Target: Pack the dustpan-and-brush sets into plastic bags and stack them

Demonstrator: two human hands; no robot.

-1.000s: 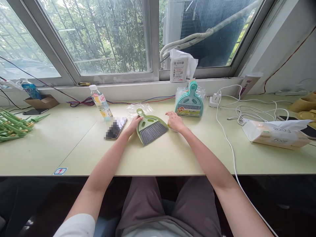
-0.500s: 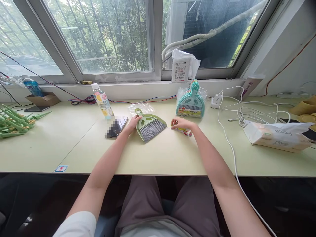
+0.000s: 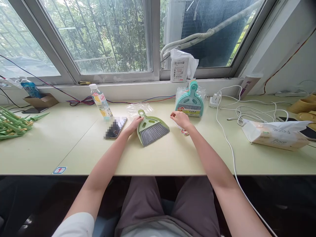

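A green hand brush with grey bristles (image 3: pixel 154 133) lies nested with a matching green dustpan (image 3: pixel 144 115) on the table, handle end away from me. My left hand (image 3: pixel 135 125) grips the left edge of this set near its handle. To the right of the bristles, my right hand (image 3: pixel 181 119) is closed with its fingertips pinched; whatever they hold is too small to make out. Under that wrist lies a colourful printed label (image 3: pixel 184 132), partly covered. Just behind the right hand stands a stack of teal dustpan and brush sets (image 3: pixel 191 100) with a yellow label.
Clear plastic wrapping (image 3: pixel 140 108) lies behind the green set. On the left are a phone (image 3: pixel 119 126), a drink bottle (image 3: pixel 101 102) and green stalks (image 3: pixel 14 123). A white charger (image 3: pixel 214 100), loose cables and a tissue pack (image 3: pixel 274 135) occupy the right.
My right hand has risen slightly away from the label, which it covered more before. The green set has shifted a little to the right and turned slightly in my left hand.
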